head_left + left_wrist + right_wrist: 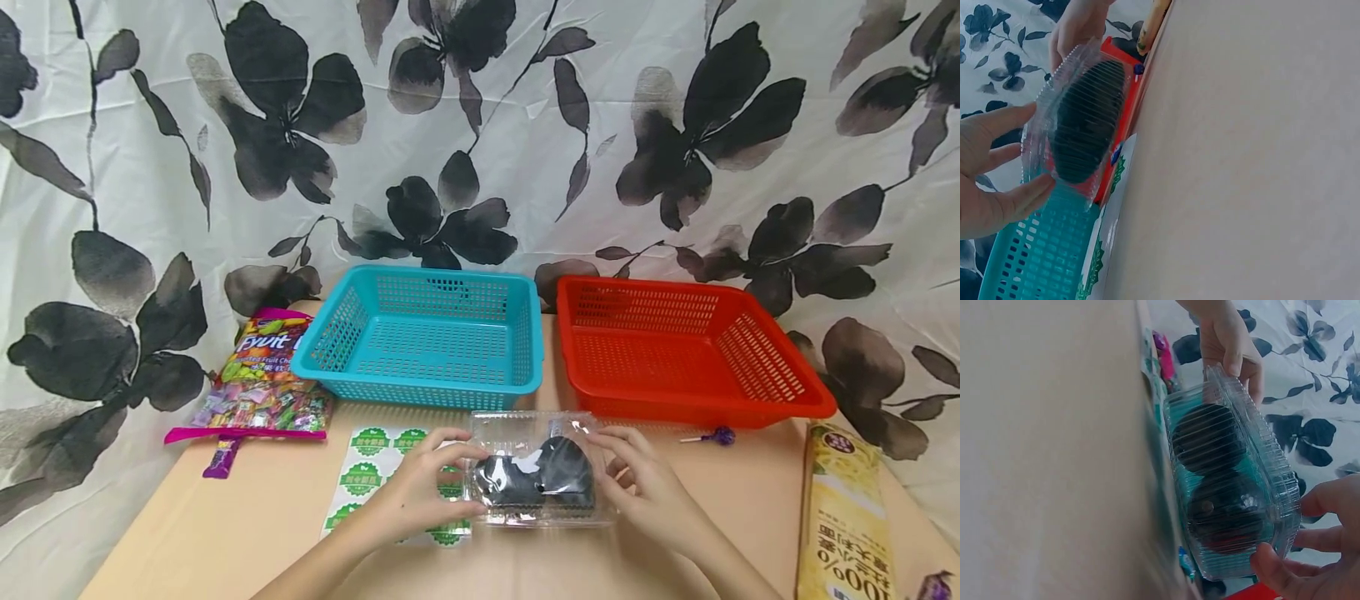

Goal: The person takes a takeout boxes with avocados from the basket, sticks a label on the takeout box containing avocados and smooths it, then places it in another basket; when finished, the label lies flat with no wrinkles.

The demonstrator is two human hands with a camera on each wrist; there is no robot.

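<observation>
A clear plastic clamshell box (510, 427) with two dark, rounded items (566, 472) inside is held between both hands, seemingly just above the table. My left hand (420, 487) grips its left end, thumb at the near corner and fingers at the far side. At the opposite end, my right hand (647, 483) holds the box by its edge. The right wrist view shows the ribbed wall (1229, 487) of the box and both dark items through it. Behind the left hand lies a sheet of green round stickers (360, 479), partly covered by hand and box.
A blue basket (442, 392) and a red basket (690, 408) stand behind the box. Left lie a candy bag (262, 400) and a small purple packet (222, 458). Right are a purple lollipop (722, 436), a yellow pasta packet (843, 517) and a purple wrapped piece (936, 586). Floral cloth (570, 208) hangs behind.
</observation>
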